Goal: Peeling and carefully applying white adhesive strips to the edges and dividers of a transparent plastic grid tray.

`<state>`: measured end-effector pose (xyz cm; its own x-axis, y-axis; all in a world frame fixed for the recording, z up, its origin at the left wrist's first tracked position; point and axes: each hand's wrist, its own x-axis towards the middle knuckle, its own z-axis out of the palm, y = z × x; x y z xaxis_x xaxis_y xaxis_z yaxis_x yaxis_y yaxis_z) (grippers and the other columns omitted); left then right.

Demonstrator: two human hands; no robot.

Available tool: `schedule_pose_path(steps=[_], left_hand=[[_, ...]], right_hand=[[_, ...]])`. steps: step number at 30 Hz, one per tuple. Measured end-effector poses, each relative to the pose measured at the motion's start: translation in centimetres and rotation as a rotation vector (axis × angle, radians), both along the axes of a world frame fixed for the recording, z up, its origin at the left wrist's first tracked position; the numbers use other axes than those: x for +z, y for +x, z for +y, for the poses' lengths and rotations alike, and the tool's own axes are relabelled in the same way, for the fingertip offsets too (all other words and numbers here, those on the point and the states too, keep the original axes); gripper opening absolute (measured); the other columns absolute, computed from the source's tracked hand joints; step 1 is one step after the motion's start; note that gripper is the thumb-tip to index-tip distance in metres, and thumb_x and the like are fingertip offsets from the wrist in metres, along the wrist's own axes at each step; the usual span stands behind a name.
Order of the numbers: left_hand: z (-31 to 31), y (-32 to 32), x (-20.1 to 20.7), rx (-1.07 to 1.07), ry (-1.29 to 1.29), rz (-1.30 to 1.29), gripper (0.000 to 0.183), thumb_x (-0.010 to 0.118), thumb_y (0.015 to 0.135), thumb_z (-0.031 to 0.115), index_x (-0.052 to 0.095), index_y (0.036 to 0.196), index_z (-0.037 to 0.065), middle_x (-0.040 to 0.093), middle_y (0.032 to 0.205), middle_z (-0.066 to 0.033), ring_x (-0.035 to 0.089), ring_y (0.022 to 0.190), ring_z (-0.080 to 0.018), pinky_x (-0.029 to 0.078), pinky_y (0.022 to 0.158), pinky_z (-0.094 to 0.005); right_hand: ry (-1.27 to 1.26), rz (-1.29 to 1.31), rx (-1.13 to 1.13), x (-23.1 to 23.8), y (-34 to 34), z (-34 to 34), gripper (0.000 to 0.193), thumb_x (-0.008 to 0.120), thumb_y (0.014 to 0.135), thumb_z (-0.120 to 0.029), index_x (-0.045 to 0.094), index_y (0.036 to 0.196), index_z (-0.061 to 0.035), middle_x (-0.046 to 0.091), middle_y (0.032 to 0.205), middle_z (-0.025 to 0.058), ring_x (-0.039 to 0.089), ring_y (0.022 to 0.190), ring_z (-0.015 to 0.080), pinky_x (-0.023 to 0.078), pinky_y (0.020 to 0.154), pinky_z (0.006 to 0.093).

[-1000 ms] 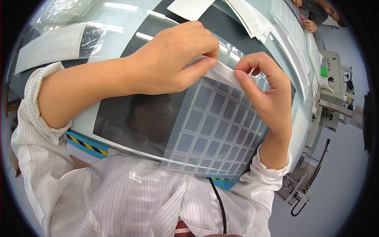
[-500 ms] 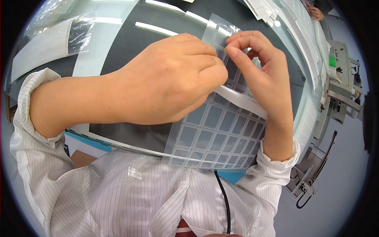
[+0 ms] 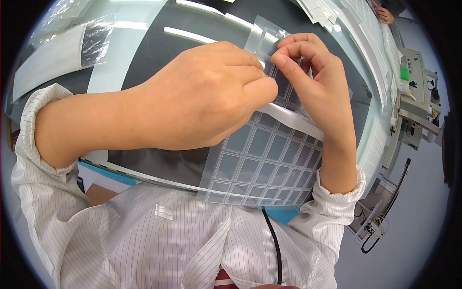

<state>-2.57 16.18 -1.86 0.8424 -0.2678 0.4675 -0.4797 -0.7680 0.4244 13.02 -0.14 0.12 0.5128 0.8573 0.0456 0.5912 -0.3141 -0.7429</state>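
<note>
A clear plastic sheet [image 3: 249, 169] marked off into rows of rectangular cells lies under my hands, reaching past the near table edge. My left hand [image 3: 211, 96] hangs over its left side, fingers curled in and fingertips hidden from view. Opposite it, my right hand [image 3: 315, 72] has thumb and forefinger pinched together above the sheet's far part; whatever is between them is too small to make out. A glossy white strip [image 3: 293, 120] crosses the sheet from below my left hand to my right wrist. Whether either hand holds this strip cannot be seen.
Dark glossy matting [image 3: 159, 62] covers the glass-edged table. Clear plastic wrap and a white sheet [image 3: 50, 62] lie at far left. White papers [image 3: 320, 13] are at the far right. Beyond the table stands grey equipment [image 3: 417, 79]. Another person's hand [image 3: 383, 14] shows at top right.
My right hand has shifted slightly up and to the left, still pinched. My left hand has barely moved, and the sheet lies nearly as before.
</note>
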Motion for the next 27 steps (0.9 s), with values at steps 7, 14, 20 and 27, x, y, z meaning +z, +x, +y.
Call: schedule_pose_path(steps=[7, 14, 20, 27], left_hand=[[0.0, 0.1, 0.1, -0.003, -0.007, 0.000, 0.020, 0.072, 0.072, -0.003, 0.060, 0.088, 0.000, 0.071, 0.101, -0.0133, 0.068, 0.100, -0.0314, 0.056, 0.083, -0.0397], [0.0, 0.0, -0.1, 0.006, -0.014, -0.008, 0.020, 0.072, 0.071, -0.003, 0.060, 0.087, 0.000, 0.071, 0.101, -0.0136, 0.068, 0.100, -0.0311, 0.056, 0.083, -0.0398], [0.0, 0.0, -0.3, -0.010, -0.048, -0.021, 0.023, 0.071, 0.069, -0.002, 0.060, 0.088, 0.000, 0.069, 0.104, -0.0147, 0.066, 0.100, -0.0313, 0.054, 0.083, -0.0410], [-0.1, -0.1, -0.2, -0.013, -0.023, -0.009, 0.022, 0.071, 0.070, -0.001, 0.060, 0.089, -0.001, 0.069, 0.105, -0.0148, 0.066, 0.101, -0.0315, 0.054, 0.084, -0.0411]], right_hand=[[0.003, -0.040, -0.005, 0.1, 0.0, 0.1, 0.011, 0.072, 0.089, -0.011, 0.071, 0.093, -0.0011, 0.065, 0.104, 0.0008, 0.046, 0.071, 0.0051, 0.038, 0.064, 0.0207], [0.004, -0.124, 0.032, 0.4, -0.2, 0.3, 0.010, 0.076, 0.083, -0.009, 0.070, 0.088, -0.0019, 0.065, 0.102, 0.0024, 0.055, 0.079, 0.0070, 0.040, 0.065, 0.0220], [-0.005, -0.058, -0.012, 0.3, -0.3, 0.5, 0.009, 0.076, 0.081, -0.005, 0.069, 0.086, -0.0018, 0.064, 0.097, 0.0020, 0.055, 0.077, 0.0079, 0.041, 0.064, 0.0227], [0.047, -0.294, 0.034, 0.1, -1.0, 1.0, 0.010, 0.073, 0.083, -0.003, 0.065, 0.086, 0.0002, 0.062, 0.093, 0.0034, 0.054, 0.075, 0.0104, 0.041, 0.063, 0.0236]])
